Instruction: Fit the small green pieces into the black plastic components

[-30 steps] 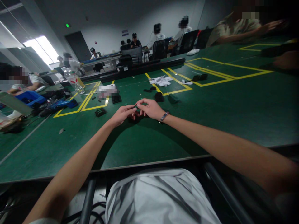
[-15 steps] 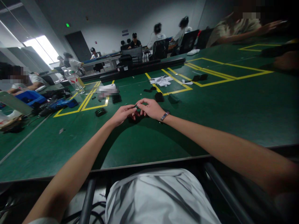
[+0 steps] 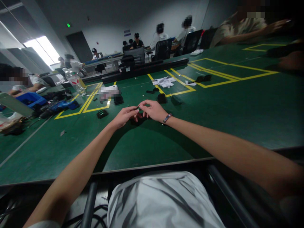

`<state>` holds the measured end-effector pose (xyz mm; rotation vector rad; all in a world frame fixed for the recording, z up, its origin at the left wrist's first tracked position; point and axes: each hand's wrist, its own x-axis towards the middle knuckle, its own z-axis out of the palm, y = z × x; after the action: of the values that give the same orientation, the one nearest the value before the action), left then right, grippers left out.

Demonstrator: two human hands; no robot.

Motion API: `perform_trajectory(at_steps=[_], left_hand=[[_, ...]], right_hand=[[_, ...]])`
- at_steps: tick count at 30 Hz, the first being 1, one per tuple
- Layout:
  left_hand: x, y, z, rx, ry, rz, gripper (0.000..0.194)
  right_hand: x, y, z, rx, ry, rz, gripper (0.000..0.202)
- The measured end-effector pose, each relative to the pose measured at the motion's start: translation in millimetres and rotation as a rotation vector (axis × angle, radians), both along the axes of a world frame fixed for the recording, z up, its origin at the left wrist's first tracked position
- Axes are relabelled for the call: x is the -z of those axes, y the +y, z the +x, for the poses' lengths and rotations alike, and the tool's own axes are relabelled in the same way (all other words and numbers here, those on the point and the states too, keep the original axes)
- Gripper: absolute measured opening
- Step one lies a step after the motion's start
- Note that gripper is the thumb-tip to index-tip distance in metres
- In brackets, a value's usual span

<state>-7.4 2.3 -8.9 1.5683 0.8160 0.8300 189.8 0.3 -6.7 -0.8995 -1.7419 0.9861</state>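
Both hands meet above the green table [image 3: 152, 145], pinching a small dark piece [image 3: 138, 108] between their fingertips; its details are too small to tell. My left hand [image 3: 125, 116] grips it from the left, thumb and fingers together. From the right, my right hand [image 3: 153, 110], with a metal band at the wrist, closes on the same piece. Just beyond the hands lie a stack of black parts [image 3: 161, 98] and a dark translucent piece [image 3: 176, 100]. A black and green block [image 3: 102, 113] rests left of my left hand.
White paper pieces [image 3: 164, 82] lie farther back. At the left are a clear bottle [image 3: 77, 83], a blue bin [image 3: 32, 99] and a blue and black tool [image 3: 57, 107]. A person [image 3: 239, 30] sits at the far right; others sit behind.
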Motion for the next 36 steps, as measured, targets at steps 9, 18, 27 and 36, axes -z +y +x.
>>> perform_trajectory(at_steps=[9,18,27,36], left_hand=[[-0.5,-0.4,0.8,-0.001,0.001,0.016,0.041],[-2.4,-2.1,1.1,-0.011,0.023,0.031,0.041],[-1.8,-2.6,1.3,-0.03,0.016,0.024,0.04],[-2.0,-2.5,1.5,-0.016,0.009,0.019,0.042]], right_hand=[[1.3,0.1,-0.9,0.016,-0.01,0.038,0.017],[3.6,1.4,-2.6,0.032,-0.005,0.04,0.015],[0.6,-1.5,-4.7,0.037,0.009,0.018,0.012],[1.3,-0.3,-3.4,0.015,0.035,0.02,0.015]])
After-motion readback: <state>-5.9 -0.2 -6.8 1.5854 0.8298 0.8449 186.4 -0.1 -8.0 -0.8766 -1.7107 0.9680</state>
